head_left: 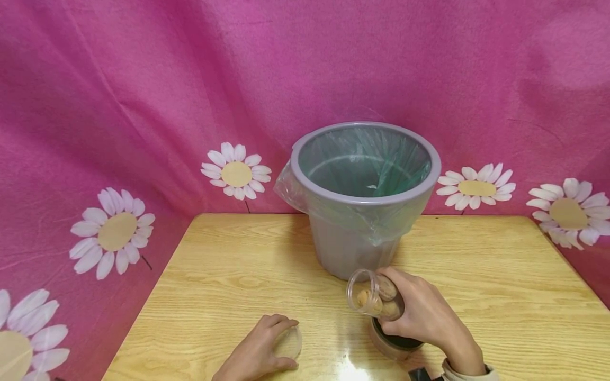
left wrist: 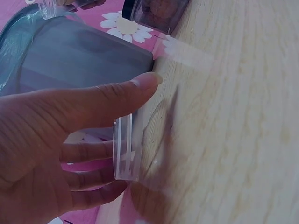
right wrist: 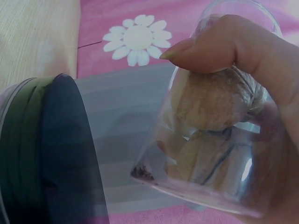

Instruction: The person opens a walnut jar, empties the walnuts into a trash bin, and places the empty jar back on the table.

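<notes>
Plainly, clear jar (head_left: 375, 297) within right hand (head_left: 421, 309).

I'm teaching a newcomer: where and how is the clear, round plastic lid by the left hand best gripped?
Probably pinch the clear, round plastic lid across opposite sides of its edge, coming low from the left. It is shallow and lies flat on the yellowish wood-grain table, so its edge offers the likeliest hold; the bare left hand reaches round it from there.

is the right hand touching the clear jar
Touching. The right wrist view shows the right hand wrapped around the clear jar, its thumb lying across the side.
</notes>
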`<state>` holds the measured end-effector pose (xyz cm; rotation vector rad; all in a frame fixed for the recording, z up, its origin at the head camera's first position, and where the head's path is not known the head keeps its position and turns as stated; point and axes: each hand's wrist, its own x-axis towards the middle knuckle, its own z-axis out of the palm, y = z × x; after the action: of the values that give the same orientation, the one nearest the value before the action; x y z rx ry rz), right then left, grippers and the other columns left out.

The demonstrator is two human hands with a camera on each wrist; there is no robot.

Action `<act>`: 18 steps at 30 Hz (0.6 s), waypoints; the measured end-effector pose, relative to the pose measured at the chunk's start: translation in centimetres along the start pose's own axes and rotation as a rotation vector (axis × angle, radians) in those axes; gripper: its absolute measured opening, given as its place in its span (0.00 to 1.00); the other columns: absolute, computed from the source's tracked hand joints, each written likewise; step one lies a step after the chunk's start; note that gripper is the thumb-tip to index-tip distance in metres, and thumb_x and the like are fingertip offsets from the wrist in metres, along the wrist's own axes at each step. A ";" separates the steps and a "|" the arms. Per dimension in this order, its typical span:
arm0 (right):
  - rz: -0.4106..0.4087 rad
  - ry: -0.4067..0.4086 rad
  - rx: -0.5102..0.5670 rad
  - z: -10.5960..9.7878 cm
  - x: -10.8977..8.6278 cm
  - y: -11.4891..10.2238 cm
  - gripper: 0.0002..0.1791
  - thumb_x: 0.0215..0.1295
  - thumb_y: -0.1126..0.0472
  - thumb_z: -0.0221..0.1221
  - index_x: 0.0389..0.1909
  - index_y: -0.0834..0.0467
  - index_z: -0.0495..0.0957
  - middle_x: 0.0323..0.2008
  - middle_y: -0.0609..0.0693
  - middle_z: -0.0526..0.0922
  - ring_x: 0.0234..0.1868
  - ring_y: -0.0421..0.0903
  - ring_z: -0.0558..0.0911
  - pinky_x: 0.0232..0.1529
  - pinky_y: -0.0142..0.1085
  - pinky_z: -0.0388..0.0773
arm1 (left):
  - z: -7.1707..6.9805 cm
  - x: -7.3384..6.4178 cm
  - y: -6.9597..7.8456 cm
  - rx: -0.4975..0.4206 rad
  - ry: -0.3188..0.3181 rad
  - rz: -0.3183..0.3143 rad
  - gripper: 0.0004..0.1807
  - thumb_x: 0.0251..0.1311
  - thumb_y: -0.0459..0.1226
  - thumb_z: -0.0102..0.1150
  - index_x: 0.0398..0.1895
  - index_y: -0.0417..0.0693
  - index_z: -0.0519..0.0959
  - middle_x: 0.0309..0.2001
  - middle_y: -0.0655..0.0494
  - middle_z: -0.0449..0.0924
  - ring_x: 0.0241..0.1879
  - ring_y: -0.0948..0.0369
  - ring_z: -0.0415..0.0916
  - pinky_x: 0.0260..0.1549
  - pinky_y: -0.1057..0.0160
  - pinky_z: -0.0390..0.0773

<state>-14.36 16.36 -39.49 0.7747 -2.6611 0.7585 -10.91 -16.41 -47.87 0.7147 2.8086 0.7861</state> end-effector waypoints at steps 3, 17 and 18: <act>-0.003 0.001 -0.005 0.0 0.0 0.0 0.37 0.25 0.56 0.74 0.47 0.45 0.76 0.36 0.34 0.80 0.31 0.34 0.75 0.31 0.36 0.75 | 0.0 0.0 0.0 -0.006 0.000 -0.003 0.37 0.43 0.51 0.75 0.58 0.48 0.76 0.55 0.50 0.75 0.53 0.52 0.71 0.50 0.52 0.76; -0.016 0.010 -0.008 0.0 -0.1 -0.1 0.38 0.24 0.56 0.74 0.47 0.45 0.76 0.37 0.34 0.80 0.33 0.35 0.77 0.32 0.37 0.76 | 0.3 -0.1 -0.2 -0.015 0.014 0.021 0.37 0.43 0.51 0.75 0.58 0.47 0.76 0.53 0.54 0.74 0.50 0.55 0.69 0.47 0.57 0.77; -0.014 0.009 -0.006 0.0 -0.1 -0.1 0.37 0.24 0.56 0.74 0.47 0.45 0.76 0.37 0.34 0.80 0.33 0.35 0.77 0.32 0.37 0.76 | 0.3 -0.1 -0.2 -0.019 0.017 0.023 0.37 0.43 0.51 0.75 0.58 0.47 0.76 0.53 0.54 0.74 0.50 0.55 0.69 0.47 0.57 0.77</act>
<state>-14.28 16.31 -39.52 0.7855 -2.6465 0.7480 -10.82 -16.52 -48.24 0.7429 2.8086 0.8247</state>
